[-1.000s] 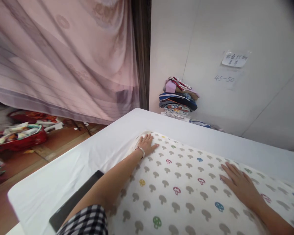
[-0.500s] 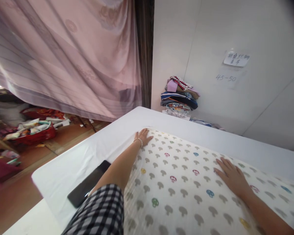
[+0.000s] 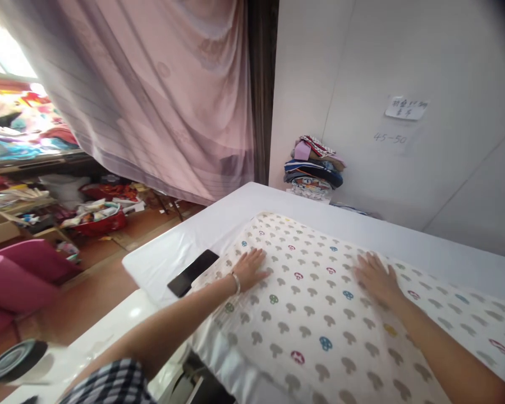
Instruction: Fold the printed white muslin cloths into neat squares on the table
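Note:
A white cloth [image 3: 307, 297] printed with grey and coloured mushrooms lies spread over the white table. Near its left edge my left hand [image 3: 250, 269], a bracelet at the wrist, rests flat with fingers apart. My right hand [image 3: 374, 275] is on the cloth farther right, fingers spread and slightly blurred. Neither hand grips anything. To the left of the cloth lies a black phone [image 3: 193, 273], partly beside its edge. The cloth's near left edge hangs over the table's side, and its right end runs out of view.
The white table [image 3: 235, 205] has a rounded left corner. A stack of folded fabrics [image 3: 313, 165] stands by the wall, under a paper sign [image 3: 406, 108]. A pink curtain [image 3: 185, 95] hangs behind. Pink rolls [image 3: 21, 280] and a red basket [image 3: 101, 224] are on the left.
My left hand has slid back from the cloth's far corner along its left side. The right hand has shifted slightly left and farther away. The view has turned left, showing more floor.

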`<state>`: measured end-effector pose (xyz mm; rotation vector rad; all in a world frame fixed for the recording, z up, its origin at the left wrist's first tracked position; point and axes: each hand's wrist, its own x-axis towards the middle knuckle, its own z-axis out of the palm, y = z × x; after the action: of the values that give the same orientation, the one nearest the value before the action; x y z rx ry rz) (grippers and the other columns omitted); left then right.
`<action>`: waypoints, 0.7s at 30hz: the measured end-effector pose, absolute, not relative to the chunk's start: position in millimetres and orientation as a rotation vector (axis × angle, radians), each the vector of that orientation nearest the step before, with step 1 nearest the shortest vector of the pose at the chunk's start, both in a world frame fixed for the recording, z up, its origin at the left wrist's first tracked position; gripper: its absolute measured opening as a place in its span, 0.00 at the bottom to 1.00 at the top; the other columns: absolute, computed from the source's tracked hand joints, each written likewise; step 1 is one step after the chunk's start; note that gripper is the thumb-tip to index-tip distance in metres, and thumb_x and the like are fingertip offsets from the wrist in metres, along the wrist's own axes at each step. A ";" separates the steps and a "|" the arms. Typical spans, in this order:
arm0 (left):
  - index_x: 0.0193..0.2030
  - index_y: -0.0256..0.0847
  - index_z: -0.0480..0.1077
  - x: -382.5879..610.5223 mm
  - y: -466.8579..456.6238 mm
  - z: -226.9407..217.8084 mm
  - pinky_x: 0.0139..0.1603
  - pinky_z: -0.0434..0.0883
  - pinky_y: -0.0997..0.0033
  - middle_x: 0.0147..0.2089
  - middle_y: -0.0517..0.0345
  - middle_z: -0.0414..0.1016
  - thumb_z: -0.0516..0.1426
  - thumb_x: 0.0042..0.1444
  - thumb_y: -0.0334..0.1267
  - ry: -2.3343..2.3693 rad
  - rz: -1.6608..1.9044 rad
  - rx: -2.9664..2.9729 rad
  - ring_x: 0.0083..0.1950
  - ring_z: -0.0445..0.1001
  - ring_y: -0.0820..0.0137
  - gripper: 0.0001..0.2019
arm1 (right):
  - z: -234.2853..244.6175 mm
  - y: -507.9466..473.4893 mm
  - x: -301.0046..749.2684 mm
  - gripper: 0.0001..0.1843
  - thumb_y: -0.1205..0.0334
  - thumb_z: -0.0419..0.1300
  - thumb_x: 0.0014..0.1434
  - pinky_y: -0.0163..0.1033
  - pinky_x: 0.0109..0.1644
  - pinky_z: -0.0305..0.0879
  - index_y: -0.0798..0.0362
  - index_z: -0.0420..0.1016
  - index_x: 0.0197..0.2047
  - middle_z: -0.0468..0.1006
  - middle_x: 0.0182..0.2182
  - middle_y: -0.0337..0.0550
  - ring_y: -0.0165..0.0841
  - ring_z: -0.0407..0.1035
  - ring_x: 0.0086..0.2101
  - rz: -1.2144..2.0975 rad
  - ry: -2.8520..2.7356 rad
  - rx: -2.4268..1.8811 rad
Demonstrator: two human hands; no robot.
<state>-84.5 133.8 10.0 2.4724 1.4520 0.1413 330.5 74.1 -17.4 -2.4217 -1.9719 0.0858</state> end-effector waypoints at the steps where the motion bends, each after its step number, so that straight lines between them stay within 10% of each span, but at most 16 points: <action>1: 0.64 0.45 0.51 -91.6 115.0 3.2 0.66 0.41 0.59 0.69 0.55 0.42 0.44 0.54 0.59 1.463 0.143 2.473 0.68 0.39 0.64 0.34 | -16.9 63.9 315.4 0.35 0.43 0.34 0.60 0.60 0.62 0.35 0.51 0.51 0.64 0.43 0.65 0.46 0.44 0.36 0.63 0.064 -2.029 -2.350; 8: 0.65 0.44 0.48 -122.1 77.4 -8.0 0.66 0.37 0.56 0.69 0.56 0.41 0.42 0.55 0.60 1.627 0.172 2.400 0.69 0.38 0.64 0.35 | -27.3 -16.8 233.6 0.34 0.40 0.35 0.60 0.56 0.64 0.34 0.48 0.47 0.65 0.41 0.65 0.41 0.41 0.36 0.63 0.178 -2.339 -1.963; 21: 0.44 0.44 0.72 -132.4 166.8 27.8 0.51 0.64 0.63 0.49 0.49 0.72 0.47 0.57 0.38 2.165 0.330 2.114 0.54 0.66 0.61 0.15 | -39.0 -96.9 183.6 0.32 0.42 0.42 0.60 0.60 0.62 0.39 0.40 0.39 0.65 0.40 0.64 0.37 0.45 0.40 0.62 0.334 -2.532 -1.645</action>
<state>-132.4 166.8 27.8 2.1138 2.1654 0.3296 183.6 -96.9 -39.0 -1.6452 -2.5324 0.3338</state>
